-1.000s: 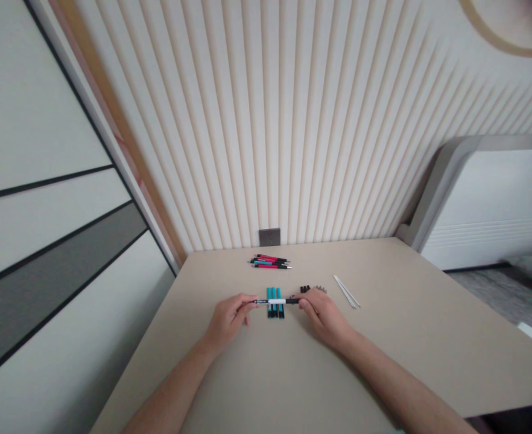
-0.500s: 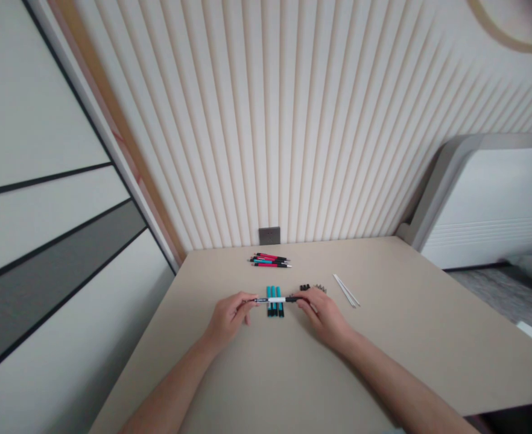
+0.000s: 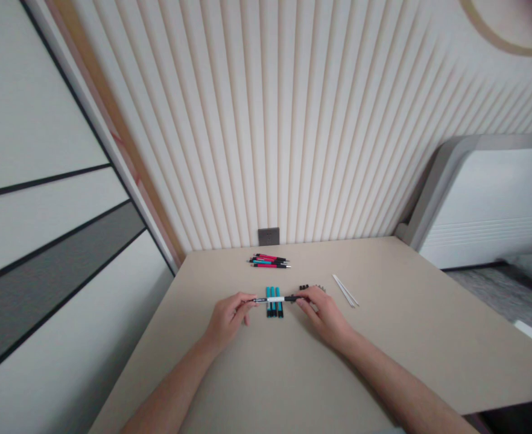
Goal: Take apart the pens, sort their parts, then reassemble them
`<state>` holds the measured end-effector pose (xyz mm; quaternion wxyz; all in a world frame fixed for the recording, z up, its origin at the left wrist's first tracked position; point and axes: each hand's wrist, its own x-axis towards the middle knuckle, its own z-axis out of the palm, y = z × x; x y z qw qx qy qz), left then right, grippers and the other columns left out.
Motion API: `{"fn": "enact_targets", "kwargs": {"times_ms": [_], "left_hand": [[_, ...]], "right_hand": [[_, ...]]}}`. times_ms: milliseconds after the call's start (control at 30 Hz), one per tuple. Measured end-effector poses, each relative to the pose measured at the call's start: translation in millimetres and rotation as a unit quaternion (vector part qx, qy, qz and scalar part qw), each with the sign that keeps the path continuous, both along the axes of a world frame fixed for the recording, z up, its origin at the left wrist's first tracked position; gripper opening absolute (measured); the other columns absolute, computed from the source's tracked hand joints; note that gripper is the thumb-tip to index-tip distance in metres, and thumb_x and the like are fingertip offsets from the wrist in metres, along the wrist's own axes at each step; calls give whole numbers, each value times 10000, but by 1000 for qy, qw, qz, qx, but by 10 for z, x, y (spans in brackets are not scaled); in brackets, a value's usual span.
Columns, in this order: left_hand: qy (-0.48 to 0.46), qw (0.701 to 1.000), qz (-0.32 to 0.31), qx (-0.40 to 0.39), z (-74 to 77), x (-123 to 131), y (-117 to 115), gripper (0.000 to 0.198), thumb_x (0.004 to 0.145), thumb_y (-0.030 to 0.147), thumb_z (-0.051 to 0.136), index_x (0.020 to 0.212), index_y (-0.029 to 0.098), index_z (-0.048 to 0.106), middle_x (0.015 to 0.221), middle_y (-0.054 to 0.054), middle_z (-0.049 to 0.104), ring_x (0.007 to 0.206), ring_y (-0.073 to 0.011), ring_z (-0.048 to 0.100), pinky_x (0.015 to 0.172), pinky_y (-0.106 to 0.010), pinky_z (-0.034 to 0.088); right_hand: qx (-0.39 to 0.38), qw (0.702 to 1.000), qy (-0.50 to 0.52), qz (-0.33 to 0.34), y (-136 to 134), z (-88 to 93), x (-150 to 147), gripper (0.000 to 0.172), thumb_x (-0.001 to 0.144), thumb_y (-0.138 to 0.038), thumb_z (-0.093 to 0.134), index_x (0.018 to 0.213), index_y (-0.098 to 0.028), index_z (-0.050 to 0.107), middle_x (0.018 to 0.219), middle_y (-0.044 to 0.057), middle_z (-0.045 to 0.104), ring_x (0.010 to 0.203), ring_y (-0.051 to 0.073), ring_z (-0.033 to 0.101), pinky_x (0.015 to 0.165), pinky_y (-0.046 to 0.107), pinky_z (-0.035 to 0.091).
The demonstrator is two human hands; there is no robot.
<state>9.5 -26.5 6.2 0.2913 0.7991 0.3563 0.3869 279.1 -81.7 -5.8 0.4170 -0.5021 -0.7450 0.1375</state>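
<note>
Left hand (image 3: 227, 319) is closed in a pinch on one end of the white-banded black pen (image 3: 275, 299), and right hand (image 3: 324, 316) pinches its black far end, so from my station I log the pen as held level between them. Directly beneath it, three teal pen barrels (image 3: 274, 292) lie side by side on the surface (image 3: 202, 361). Small black parts (image 3: 304, 289) and thin white rods (image 3: 346, 291) lie to the right, and a bundle of red-and-black pens (image 3: 269, 261) lies farther out, near the wall.
</note>
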Motion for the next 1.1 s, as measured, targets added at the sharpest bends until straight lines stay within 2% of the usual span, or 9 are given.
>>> {"fn": "enact_targets", "kwargs": {"times_ms": [100, 200, 300, 400, 467, 600, 700, 933, 1100], "left_hand": [[-4, 1000, 1, -1, -12, -2, 5, 244, 937, 341, 506, 1005, 171, 667, 680, 3, 706, 462, -91, 590, 501, -185, 425], [-11, 1000, 0, -4, -13, 1, 4, 250, 938, 350, 504, 995, 168, 665, 700, -2, 710, 466, -93, 596, 505, -187, 436], [-11, 1000, -3, -6, -13, 4, 6, 248, 938, 346, 500, 1003, 168, 660, 758, -12, 727, 468, -86, 597, 498, -183, 434], [-7, 1000, -2, -4, -19, 1, 12, 240, 933, 336, 506, 1001, 169, 665, 770, -17, 732, 467, -85, 596, 502, -183, 435], [-8, 1000, 2, -4, -22, -2, 12, 239, 931, 333, 509, 998, 168, 668, 760, -17, 729, 465, -89, 597, 501, -185, 435], [-12, 1000, 1, -4, -22, -5, 8, 236, 931, 327, 510, 1003, 164, 664, 695, -3, 707, 467, -95, 600, 495, -184, 426], [-13, 1000, -2, -3, -25, -6, 15, 231, 932, 325, 510, 1004, 166, 662, 726, -8, 717, 466, -89, 598, 496, -182, 424], [-21, 1000, -2, -16, -67, -18, 42, 240, 936, 330, 496, 1020, 163, 648, 775, -16, 720, 473, -88, 593, 493, -186, 420], [-12, 1000, 15, -22, -68, -20, 50, 241, 931, 336, 505, 1019, 158, 641, 566, 32, 625, 460, -102, 562, 495, -189, 399]], "right_hand": [[-2, 1000, 27, -3, -20, 8, -10, 202, 944, -330, 510, 1057, -211, 626, 929, 81, 657, 835, 202, 595, 759, 338, 489], [-12, 999, 32, -2, -27, 13, -12, 271, 947, -326, 501, 1180, -212, 582, 975, 86, 654, 863, 202, 596, 790, 344, 487], [-19, 1000, 11, 0, -13, 6, -4, 242, 976, -309, 437, 1096, -216, 626, 912, 69, 661, 841, 196, 595, 775, 338, 476], [-16, 1000, 12, -6, -2, -10, -3, 199, 959, -310, 474, 996, -212, 643, 857, 59, 656, 797, 191, 591, 731, 319, 474], [-11, 1000, 25, -9, -4, -18, -9, 177, 936, -314, 516, 1018, -208, 631, 880, 65, 657, 795, 191, 592, 729, 316, 480], [-7, 999, 35, -1, -14, -11, -17, 249, 943, -323, 497, 1133, -206, 606, 939, 84, 667, 830, 197, 605, 749, 323, 491], [-7, 1000, 25, 10, -12, 2, -13, 239, 965, -300, 445, 1089, -211, 628, 952, 81, 674, 862, 197, 608, 780, 332, 485], [-12, 998, 68, -11, -14, -16, -16, 167, 931, -285, 510, 1028, -198, 614, 920, 67, 650, 795, 176, 577, 716, 290, 479], [-24, 998, 64, -15, -22, 3, -10, 156, 934, -282, 507, 1014, -209, 620, 929, 63, 654, 814, 184, 583, 721, 293, 474]]}}
